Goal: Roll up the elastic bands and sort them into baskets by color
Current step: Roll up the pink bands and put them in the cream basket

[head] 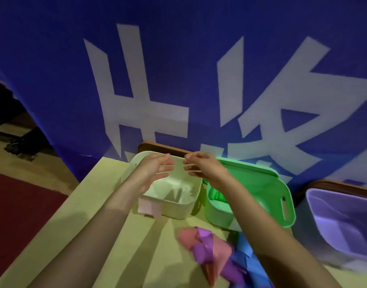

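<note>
Both my hands hover over the cream basket (172,204), fingertips pointing at each other with a small gap between them. My left hand (155,170) and my right hand (202,166) have straight, spread fingers and hold nothing. Pale material lies inside the cream basket, too blurred to identify. The green basket (263,183) to its right holds a rolled green band (216,195). Further right stands a purple basket (336,217). Loose bands lie heaped near me: pink (219,246), purple (202,247) and blue (243,259).
The baskets stand on a yellow-green table (126,246) against a blue banner (53,80) with large white characters. A pink label (149,208) is stuck on the cream basket's front. Red carpet (18,204) lies beyond the table's left edge.
</note>
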### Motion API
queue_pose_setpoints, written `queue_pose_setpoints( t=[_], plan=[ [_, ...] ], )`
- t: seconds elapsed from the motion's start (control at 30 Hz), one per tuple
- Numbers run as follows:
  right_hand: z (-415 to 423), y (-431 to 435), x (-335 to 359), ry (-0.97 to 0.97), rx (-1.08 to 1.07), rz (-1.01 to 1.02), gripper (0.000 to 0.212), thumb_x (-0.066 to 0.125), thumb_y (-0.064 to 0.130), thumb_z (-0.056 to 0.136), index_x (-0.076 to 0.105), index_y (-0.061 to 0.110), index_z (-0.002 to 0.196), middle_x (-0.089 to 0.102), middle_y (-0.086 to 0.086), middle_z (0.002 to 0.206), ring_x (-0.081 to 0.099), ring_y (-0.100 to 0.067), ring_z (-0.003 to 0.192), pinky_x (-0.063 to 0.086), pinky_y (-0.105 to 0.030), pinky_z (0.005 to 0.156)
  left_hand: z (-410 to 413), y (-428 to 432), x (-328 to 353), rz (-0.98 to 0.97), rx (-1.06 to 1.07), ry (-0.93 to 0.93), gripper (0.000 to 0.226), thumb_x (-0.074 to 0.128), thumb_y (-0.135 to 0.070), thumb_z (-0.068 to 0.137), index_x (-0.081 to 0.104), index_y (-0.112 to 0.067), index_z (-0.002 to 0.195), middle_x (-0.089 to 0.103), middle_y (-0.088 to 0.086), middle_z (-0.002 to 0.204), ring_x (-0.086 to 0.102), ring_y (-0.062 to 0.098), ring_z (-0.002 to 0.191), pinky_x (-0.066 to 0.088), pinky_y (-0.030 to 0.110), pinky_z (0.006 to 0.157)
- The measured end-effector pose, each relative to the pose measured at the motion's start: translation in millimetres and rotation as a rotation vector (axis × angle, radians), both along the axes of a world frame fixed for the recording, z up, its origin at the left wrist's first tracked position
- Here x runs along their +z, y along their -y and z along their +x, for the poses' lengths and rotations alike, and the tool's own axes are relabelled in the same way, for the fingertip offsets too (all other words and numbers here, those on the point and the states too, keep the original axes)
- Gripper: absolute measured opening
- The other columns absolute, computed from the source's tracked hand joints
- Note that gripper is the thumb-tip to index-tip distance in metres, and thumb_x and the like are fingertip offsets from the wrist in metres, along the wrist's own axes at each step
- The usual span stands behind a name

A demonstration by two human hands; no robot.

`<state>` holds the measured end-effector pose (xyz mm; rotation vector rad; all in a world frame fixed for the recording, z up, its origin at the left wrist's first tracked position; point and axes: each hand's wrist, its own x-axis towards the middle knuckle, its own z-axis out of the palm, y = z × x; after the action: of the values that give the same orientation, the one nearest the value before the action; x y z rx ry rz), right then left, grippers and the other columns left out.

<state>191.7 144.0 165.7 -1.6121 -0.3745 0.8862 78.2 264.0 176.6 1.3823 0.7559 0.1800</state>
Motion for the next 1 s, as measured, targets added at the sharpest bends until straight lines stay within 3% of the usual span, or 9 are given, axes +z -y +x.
queue_pose_setpoints(
  t=[0.17,0.4,0.47,0.53,0.63,0.7,0.77,0.9,1.0],
  plan=[
    [-25.1,107.5,8.7,0.179,-0.04,0.043,0.006,0.057,0.011,0.093,0.06,0.015,0.089,0.063,-0.002,0.082,0.059,-0.01,0.07,0.046,-0.017,0.064,-24.1,92.7,-2.1,0.041,-0.155,0.081,0.009,0.053,-0.014,0.095,0.062,-0.014,0.094,0.067,0.003,0.092,0.063,0.015,0.084,0.048,0.028,0.081],
    [-58.4,186.4,-71.2,0.198,-0.048,-0.108,0.013,0.061,0.004,0.09,0.061,0.015,0.083,0.059,-0.007,0.078,0.057,-0.017,0.07,0.046,-0.026,0.07,-39.8,154.8,-97.6,0.26,-0.287,-0.045,0.015,0.064,-0.004,0.085,0.064,-0.009,0.099,0.064,0.005,0.089,0.061,0.021,0.089,0.048,0.016,0.069],
    [-71.1,194.6,-102.2,0.272,-0.006,-0.176,0.009,0.062,0.005,0.089,0.064,0.013,0.092,0.064,-0.006,0.085,0.059,-0.016,0.078,0.046,-0.021,0.076,-43.5,163.3,-136.5,0.381,-0.288,-0.092,0.021,0.073,-0.013,0.077,0.063,-0.014,0.095,0.067,0.01,0.097,0.063,0.025,0.094,0.05,0.028,0.082],
    [-83.5,198.6,-129.7,0.43,0.032,-0.273,0.024,0.062,0.006,0.089,0.063,0.008,0.112,0.066,-0.004,0.104,0.059,-0.011,0.093,0.039,-0.006,0.081,-49.0,171.7,-175.1,0.588,-0.292,-0.116,0.041,0.071,-0.039,0.062,0.062,-0.017,0.095,0.063,0.011,0.101,0.059,0.024,0.095,0.046,0.032,0.087],
    [-93.2,203.3,-163.5,0.681,0.052,-0.288,0.048,0.063,0.002,0.083,0.053,0.007,0.13,0.057,-0.008,0.125,0.052,-0.018,0.115,0.023,0.004,0.091,-57.4,188.1,-215.6,0.885,-0.276,-0.094,0.061,0.06,-0.048,0.054,0.061,-0.007,0.1,0.058,0.012,0.095,0.046,0.017,0.09,0.032,0.025,0.077],
    [-94.8,207.2,-184.8,0.799,0.107,-0.331,0.057,0.062,0.001,0.08,0.048,0.01,0.135,0.052,-0.007,0.129,0.045,-0.023,0.12,0.024,-0.006,0.1,-60.5,196.1,-234.5,1.059,-0.227,0.015,0.049,0.058,-0.043,0.061,0.059,-0.01,0.098,0.06,0.011,0.089,0.043,0.018,0.087,0.031,0.028,0.075],
    [-93.7,209.8,-202.3,0.883,0.11,-0.362,0.051,0.061,0.002,0.081,0.052,0.011,0.13,0.054,-0.007,0.124,0.046,-0.026,0.116,0.033,-0.024,0.1,-62.3,198.2,-244.4,1.155,-0.164,0.09,0.033,0.056,-0.035,0.069,0.059,-0.013,0.094,0.061,0.008,0.088,0.047,0.022,0.088,0.034,0.031,0.078],
    [-88.2,208.0,-215.4,0.943,-0.026,-0.276,0.017,0.064,0.018,0.087,0.064,0.011,0.103,0.06,-0.007,0.096,0.055,-0.026,0.095,0.041,-0.033,0.082,-69.6,201.4,-241.0,1.048,-0.013,0.006,0.018,0.065,-0.018,0.083,0.06,-0.013,0.098,0.066,0.008,0.093,0.06,0.032,0.086,0.036,0.033,0.066],
    [-90.2,209.0,-214.5,0.925,-0.086,-0.211,0.03,0.07,0.023,0.083,0.058,0.008,0.107,0.056,-0.003,0.087,0.052,-0.022,0.087,0.041,-0.033,0.076,-76.7,201.2,-239.4,0.982,-0.03,0.069,0.011,0.062,-0.018,0.087,0.062,-0.015,0.097,0.067,0.008,0.082,0.06,0.03,0.075,0.033,0.031,0.061]
  ],
)
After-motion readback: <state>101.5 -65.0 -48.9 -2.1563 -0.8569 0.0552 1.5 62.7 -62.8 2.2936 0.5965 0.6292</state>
